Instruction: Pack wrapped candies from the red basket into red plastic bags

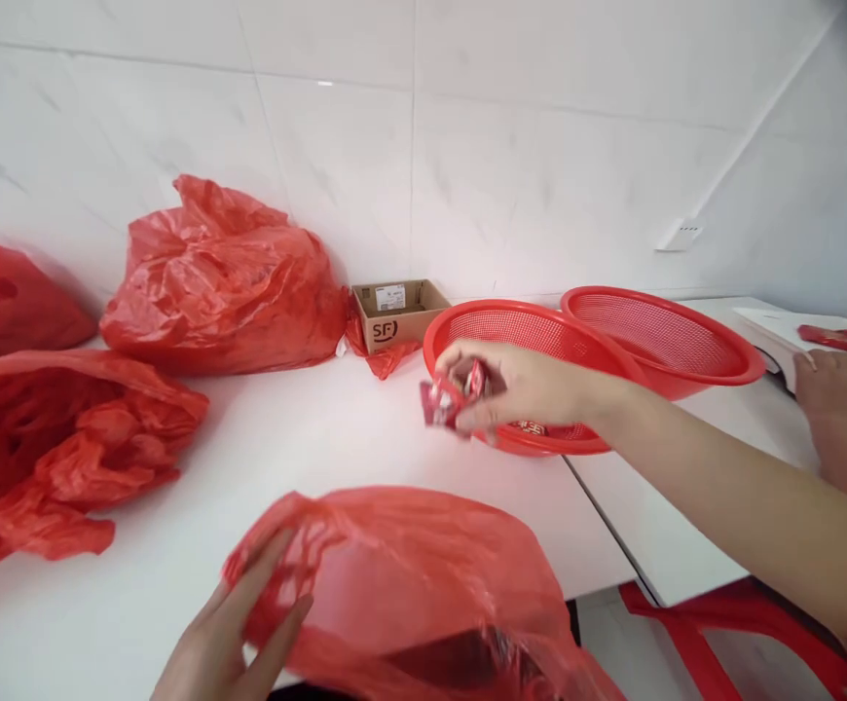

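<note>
My right hand (515,385) is closed around several small red-wrapped packets (444,401), probably sweets. It hangs over the near left rim of the front red mesh basket (526,313). More red packaging (530,427) shows in the bottom of that basket, partly hidden by my hand and forearm. In the foreground, my left hand (230,618) grips the left edge of a red plastic bag (423,545), its thumb and a finger around the thin film. The bag lies at the table's front edge, and dark red contents show faintly through its lower part.
A second red basket (686,331) stands behind the first. An SF carton (401,316) and a full red bag (226,282) sit by the wall. More red bags (65,448) lie left. At right is another person's hand (839,385). A red stool (745,618) stands below.
</note>
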The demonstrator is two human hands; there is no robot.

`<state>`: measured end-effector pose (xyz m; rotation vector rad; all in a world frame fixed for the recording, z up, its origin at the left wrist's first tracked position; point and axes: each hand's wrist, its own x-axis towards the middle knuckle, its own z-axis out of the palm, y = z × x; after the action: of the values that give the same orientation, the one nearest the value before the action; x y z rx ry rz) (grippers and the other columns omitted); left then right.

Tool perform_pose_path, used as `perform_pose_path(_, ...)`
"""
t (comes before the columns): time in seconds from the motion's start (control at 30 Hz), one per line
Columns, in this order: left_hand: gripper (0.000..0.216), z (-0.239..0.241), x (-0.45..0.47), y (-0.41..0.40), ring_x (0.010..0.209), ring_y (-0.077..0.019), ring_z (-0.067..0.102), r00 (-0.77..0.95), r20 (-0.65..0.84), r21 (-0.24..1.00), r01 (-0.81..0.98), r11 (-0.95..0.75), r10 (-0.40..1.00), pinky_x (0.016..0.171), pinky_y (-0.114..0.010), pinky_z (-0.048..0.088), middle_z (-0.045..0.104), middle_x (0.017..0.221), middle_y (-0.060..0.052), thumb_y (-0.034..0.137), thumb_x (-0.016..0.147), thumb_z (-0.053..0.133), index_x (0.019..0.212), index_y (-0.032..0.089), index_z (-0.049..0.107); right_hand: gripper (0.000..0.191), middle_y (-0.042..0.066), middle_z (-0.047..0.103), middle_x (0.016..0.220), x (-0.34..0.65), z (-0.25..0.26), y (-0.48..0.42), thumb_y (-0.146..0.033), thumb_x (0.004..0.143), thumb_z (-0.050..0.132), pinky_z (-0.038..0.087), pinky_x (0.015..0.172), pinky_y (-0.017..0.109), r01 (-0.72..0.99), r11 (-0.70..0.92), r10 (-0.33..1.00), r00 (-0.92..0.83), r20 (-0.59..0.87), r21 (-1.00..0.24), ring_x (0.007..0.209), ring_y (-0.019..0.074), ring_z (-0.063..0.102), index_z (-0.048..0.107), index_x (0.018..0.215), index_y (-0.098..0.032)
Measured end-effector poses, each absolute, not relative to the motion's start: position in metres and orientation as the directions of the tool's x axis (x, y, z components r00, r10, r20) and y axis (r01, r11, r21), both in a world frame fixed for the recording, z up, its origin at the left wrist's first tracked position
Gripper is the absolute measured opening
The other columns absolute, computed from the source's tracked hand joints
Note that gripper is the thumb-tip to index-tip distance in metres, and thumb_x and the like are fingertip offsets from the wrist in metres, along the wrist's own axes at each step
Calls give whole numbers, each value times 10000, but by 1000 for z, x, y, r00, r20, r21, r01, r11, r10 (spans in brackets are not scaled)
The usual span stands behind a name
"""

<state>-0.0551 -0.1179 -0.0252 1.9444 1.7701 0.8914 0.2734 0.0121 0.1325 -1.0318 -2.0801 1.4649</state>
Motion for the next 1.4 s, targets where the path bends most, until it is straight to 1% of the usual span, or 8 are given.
perform_pose_path(0.13, 655, -2, -27, -107, 1366, -293, 429, -38, 160, 711, 697, -89, 986, 1075, -445, 411, 459, 1501, -79, 432, 857, 541, 1471, 262, 389, 380, -22, 632, 913, 230, 108, -34, -294, 754, 751, 487, 657, 231, 371, 221, 587, -789, -180, -902, 747, 110, 589, 542, 1067, -242)
perform_pose_path(0.37, 704, 22, -11, -104, 1458, -269, 257, -89, 46, 801, 598, 16, 995, 1162, -521, 227, 308, 1586, -57, 427, 884, 531, 1519, 314, 250, 232, -14, 638, 978, 223, 81, -21, -134, 766, 639, 424, 695, 251, 602, 444, 742, -662, -104, -664, 841, 145, 567, 586, 961, -248)
perform_pose_path(0.7, 720, 33, -8, -105, 1433, -285, 318, -46, 18, 807, 591, 13, 999, 1150, -515, 270, 310, 1585, -62, 414, 888, 528, 1530, 321, 216, 362, 6, 708, 1099, 216, 85, -26, -115, 877, 538, 477, 850, 313, 551, 531, 684, -727, -59, -644, 974, 180, 644, 645, 1175, -291)
perform_pose_path(0.97, 736, 32, -10, -104, 1439, -290, 302, -28, 94, 758, 650, -53, 995, 1122, -486, 341, 382, 1548, -90, 382, 878, 547, 1532, 282, 225, 364, -1, 738, 1080, 210, 81, -29, -73, 917, 431, 508, 856, 299, 523, 608, 665, -746, 23, -598, 955, 162, 683, 714, 1062, -250)
perform_pose_path(1.07, 727, 28, -16, -105, 1354, -306, 450, -7, 120, 713, 696, -81, 993, 1035, -467, 456, 451, 1503, -87, 392, 878, 543, 1531, 301, 237, 303, 4, 726, 1104, 228, 93, -18, -155, 932, 460, 507, 891, 315, 563, 609, 744, -650, 156, -559, 995, 175, 673, 700, 1085, -256)
perform_pose_path(1.13, 665, 27, -22, -109, 1080, -282, 664, 31, 120, 672, 733, -104, 992, 825, -388, 581, 503, 1459, -87, 414, 878, 535, 1502, 341, 317, 290, 15, 706, 1140, 251, 105, -1, -237, 944, 463, 502, 917, 354, 668, 543, 833, -504, 228, -509, 1049, 207, 653, 669, 1146, -273)
perform_pose_path(1.27, 506, 29, -36, -116, 373, -44, 488, 62, 157, 584, 799, -143, 986, 484, -291, 552, 516, 1430, -66, 473, 866, 531, 1370, 434, 509, 645, 100, 516, 1409, 311, 109, 39, -459, 806, 668, 489, 908, 484, 944, 214, 971, -234, -50, -252, 1168, 364, 572, 473, 1403, -316)
perform_pose_path(1.4, 463, 33, -37, -119, 543, -110, 621, -50, 252, 641, 757, -128, 966, 427, -249, 524, 466, 1466, -18, 519, 831, 555, 1286, 440, 594, 906, 161, 477, 1412, 345, 81, 55, -412, 698, 772, 510, 750, 405, 995, 64, 872, -94, -480, -78, 976, 319, 654, 336, 1490, -357)
